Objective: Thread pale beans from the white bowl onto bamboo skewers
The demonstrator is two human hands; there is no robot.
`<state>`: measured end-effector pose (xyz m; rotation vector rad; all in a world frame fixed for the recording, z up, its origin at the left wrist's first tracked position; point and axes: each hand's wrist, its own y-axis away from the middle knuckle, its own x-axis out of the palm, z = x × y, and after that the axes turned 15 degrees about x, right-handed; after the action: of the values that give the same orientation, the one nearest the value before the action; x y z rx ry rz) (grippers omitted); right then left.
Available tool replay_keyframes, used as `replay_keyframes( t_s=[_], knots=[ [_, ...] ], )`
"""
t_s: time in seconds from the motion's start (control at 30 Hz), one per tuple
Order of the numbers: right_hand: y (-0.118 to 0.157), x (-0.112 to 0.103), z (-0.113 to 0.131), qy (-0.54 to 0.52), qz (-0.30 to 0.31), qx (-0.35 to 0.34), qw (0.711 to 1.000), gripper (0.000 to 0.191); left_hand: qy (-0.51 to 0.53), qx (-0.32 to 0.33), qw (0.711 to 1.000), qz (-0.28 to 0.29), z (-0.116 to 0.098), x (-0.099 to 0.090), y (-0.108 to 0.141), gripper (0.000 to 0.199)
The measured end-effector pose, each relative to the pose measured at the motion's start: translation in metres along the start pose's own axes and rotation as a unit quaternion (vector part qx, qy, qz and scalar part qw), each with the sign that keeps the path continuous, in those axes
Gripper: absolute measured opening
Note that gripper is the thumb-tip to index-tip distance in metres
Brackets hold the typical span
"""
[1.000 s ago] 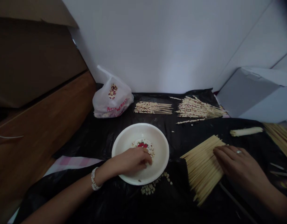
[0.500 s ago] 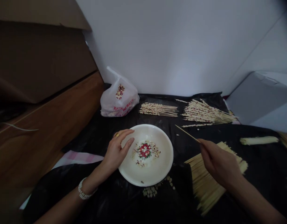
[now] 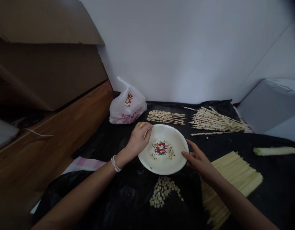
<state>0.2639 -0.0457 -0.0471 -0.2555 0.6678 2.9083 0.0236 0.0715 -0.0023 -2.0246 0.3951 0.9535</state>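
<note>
A white bowl with a red flower print at its bottom holds a scatter of small pale pieces with dark red skin. My left hand is closed on the bowl's upper left rim. On the opposite side, my right hand pinches the right rim, thumb inside. A thin line by the right thumb may be a bamboo stick, but I cannot tell for sure. Just below the bowl lies a pile of small pale pieces on the black plastic sheet. Bare bamboo sticks lie beneath and beside my right forearm.
Behind the bowl stand a knotted white plastic bag and two groups of threaded skewers, one smaller and one larger. A pale wrapped bundle lies at right. Cardboard boxes rise at left, a white wall behind.
My right hand has moved left from above the sticks to the bowl's rim. My left hand has closed on the rim. The bowl sits farther from the pile, exposing more of it.
</note>
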Motion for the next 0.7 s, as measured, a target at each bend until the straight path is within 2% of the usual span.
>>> replay_keyframes(
  t_s=[0.07, 0.13, 0.23, 0.4, 0.6, 0.7],
  knots=[
    [0.001, 0.003, 0.0, -0.033, 0.011, 0.016, 0.999, 0.09, -0.009, -0.002, 0.992, 0.128, -0.002, 0.001, -0.004, 0.031],
    [0.002, 0.005, 0.0, -0.061, 0.018, 0.03, 0.998, 0.09, -0.017, -0.02, 0.969, 0.245, -0.003, 0.006, -0.001, 0.03],
    [0.003, 0.007, 0.0, -0.092, 0.028, 0.043, 0.994, 0.087, -0.026, -0.03, 0.95, 0.311, -0.006, 0.02, 0.005, 0.019],
    [0.0, 0.007, -0.003, -0.121, 0.046, 0.047, 0.99, 0.08, 0.021, -0.02, 0.942, 0.336, -0.011, 0.033, -0.005, 0.02],
    [-0.003, 0.009, -0.007, -0.143, 0.047, 0.044, 0.988, 0.073, 0.03, -0.04, 0.966, 0.253, -0.002, 0.037, -0.024, 0.029],
    [-0.001, 0.01, -0.006, -0.151, 0.047, 0.042, 0.987, 0.073, 0.053, -0.045, 0.965, 0.254, -0.003, 0.045, -0.024, 0.027]
  ],
)
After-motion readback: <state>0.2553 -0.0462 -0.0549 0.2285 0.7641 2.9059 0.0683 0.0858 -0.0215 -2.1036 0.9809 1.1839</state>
